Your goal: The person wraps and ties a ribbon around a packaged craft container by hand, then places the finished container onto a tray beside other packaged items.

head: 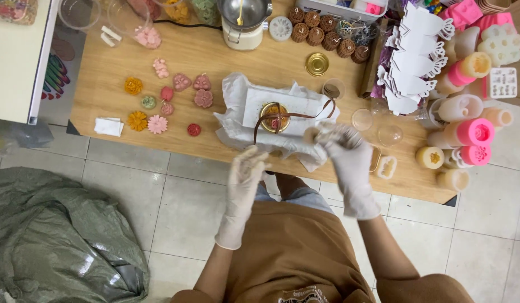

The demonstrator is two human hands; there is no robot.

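Far left of the frame: a crumpled grey-green plastic sheet (58,235) lies on the tiled floor (181,196). On the left part of the wooden bench (215,56), small flower-shaped wax pieces (159,104) in orange, pink and red are scattered, with a folded white tissue (109,126) near the bench edge.

Centre: a small round gold tin (275,118) sits on white wrapping paper (243,120), just above both hands. A brown ribbon (296,115) crosses over the tin and loops out to the right, its strands running down toward the near edge of the bench.

Left hand (244,174), in a white glove, hangs just below the paper's lower edge, fingers extended and loose; grip open, holding nothing that I can make out. Right hand (343,148), also gloved, is raised at the paper's lower right corner, fingers pinched together, apparently on the ribbon end; the contact itself is blurred.

Key relation: the tin lies up and between the two hands, nearer the right hand by way of the ribbon. The ribbon's long run goes from the tin rightward and down to that hand.

Right of frame: white paper cut-outs (411,62), then pink and cream silicone moulds (467,120) crowded at the bench end.
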